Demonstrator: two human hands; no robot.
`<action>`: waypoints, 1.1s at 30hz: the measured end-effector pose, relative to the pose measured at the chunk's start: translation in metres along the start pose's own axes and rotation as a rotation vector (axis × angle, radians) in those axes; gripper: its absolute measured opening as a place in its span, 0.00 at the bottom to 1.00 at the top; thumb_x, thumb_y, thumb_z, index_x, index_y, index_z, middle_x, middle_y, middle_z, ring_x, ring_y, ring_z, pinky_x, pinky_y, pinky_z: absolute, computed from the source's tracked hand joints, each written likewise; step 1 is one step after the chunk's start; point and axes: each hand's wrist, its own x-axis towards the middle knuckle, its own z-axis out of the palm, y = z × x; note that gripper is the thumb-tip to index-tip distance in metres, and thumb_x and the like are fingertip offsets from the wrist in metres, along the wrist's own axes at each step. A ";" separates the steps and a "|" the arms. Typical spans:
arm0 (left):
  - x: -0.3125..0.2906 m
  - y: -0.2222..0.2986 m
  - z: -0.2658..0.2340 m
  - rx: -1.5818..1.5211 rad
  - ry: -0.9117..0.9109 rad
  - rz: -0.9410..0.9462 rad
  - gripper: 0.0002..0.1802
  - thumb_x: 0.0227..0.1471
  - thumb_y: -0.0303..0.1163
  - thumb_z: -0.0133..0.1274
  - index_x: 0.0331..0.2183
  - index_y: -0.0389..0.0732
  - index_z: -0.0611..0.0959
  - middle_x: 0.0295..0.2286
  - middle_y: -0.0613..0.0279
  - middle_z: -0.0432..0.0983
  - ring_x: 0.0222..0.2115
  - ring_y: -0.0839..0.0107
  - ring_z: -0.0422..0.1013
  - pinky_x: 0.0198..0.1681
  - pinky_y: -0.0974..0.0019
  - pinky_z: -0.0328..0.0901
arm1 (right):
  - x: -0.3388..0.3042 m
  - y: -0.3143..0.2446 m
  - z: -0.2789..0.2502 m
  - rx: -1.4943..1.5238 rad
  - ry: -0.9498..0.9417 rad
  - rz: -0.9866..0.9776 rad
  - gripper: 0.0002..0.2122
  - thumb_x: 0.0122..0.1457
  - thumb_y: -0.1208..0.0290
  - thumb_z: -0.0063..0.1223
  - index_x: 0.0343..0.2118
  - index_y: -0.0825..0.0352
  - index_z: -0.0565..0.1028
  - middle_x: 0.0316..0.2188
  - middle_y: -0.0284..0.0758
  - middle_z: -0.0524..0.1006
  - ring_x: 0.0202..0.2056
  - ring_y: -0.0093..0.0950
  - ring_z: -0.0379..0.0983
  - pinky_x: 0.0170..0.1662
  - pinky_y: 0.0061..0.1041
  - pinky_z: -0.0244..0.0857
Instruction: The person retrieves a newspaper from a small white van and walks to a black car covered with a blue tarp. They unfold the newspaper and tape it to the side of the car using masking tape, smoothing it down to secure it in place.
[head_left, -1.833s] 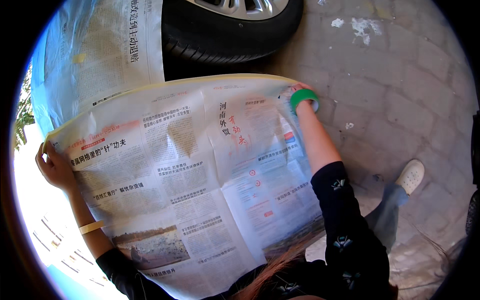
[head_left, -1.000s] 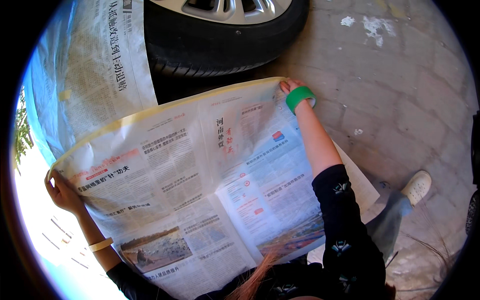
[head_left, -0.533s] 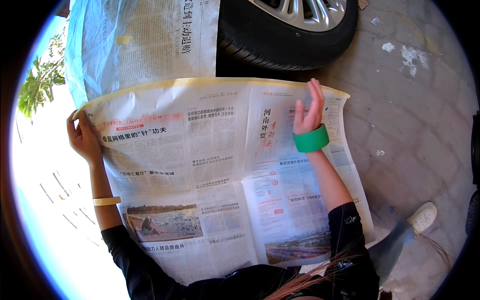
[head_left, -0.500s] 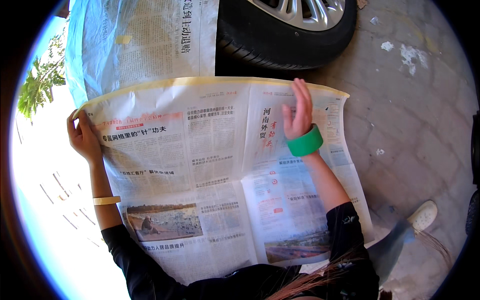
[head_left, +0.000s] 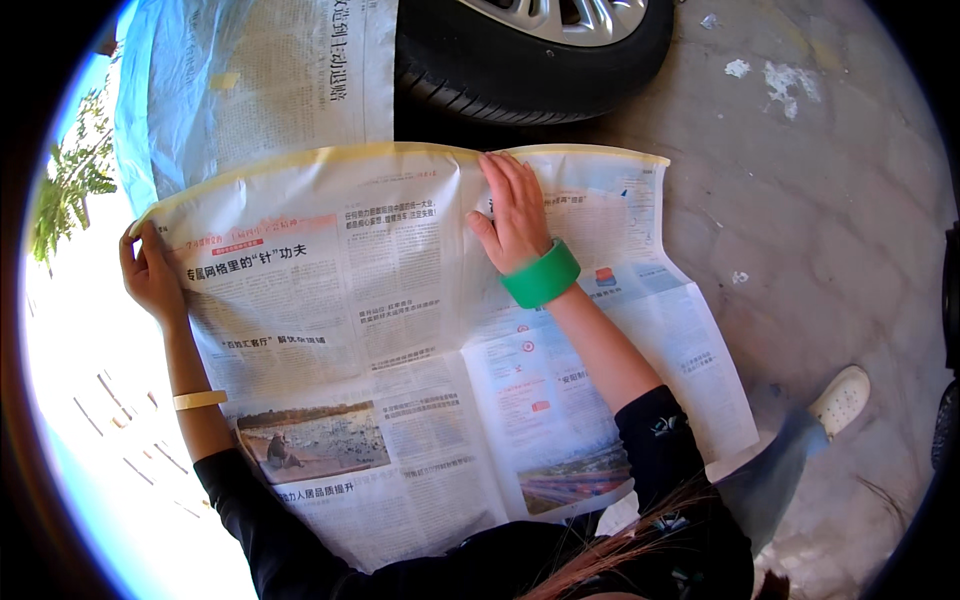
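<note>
An open newspaper sheet (head_left: pixel 420 300) spreads before me, with a strip of yellowish masking tape (head_left: pixel 390 149) along its far edge. At the sheet's far left corner, my left hand (head_left: pixel 152 272) pinches the paper between thumb and fingers. My right hand (head_left: pixel 515 215) lies flat on the sheet right of its middle, fingers stretched and together, fingertips touching the taped edge. Around my right wrist sits a green tape roll (head_left: pixel 541 274). A narrow pale-yellow tape roll (head_left: pixel 200 400) circles my left wrist.
Beyond the sheet, another newspaper (head_left: pixel 290 90) and blue plastic film (head_left: pixel 165 80) hang beside a car wheel (head_left: pixel 570 60). Paving (head_left: pixel 760 200) with white stains extends right. A leg in jeans ends in a pale clog (head_left: pixel 840 402). Green leaves (head_left: pixel 75 185) show at far left.
My right hand has come down from above the sheet and moved left, onto its taped edge. The right part of the sheet now bends there. My left hand keeps its corner.
</note>
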 end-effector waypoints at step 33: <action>-0.023 0.034 -0.053 0.764 -0.565 1.090 0.31 0.56 0.46 0.46 0.60 0.53 0.62 0.63 0.68 0.48 0.64 0.64 0.42 0.66 0.58 0.41 | -0.065 -0.332 0.109 -0.299 -0.073 0.114 0.48 0.46 0.48 0.61 0.64 0.71 0.49 0.65 0.50 0.46 0.66 0.48 0.37 0.63 0.56 0.34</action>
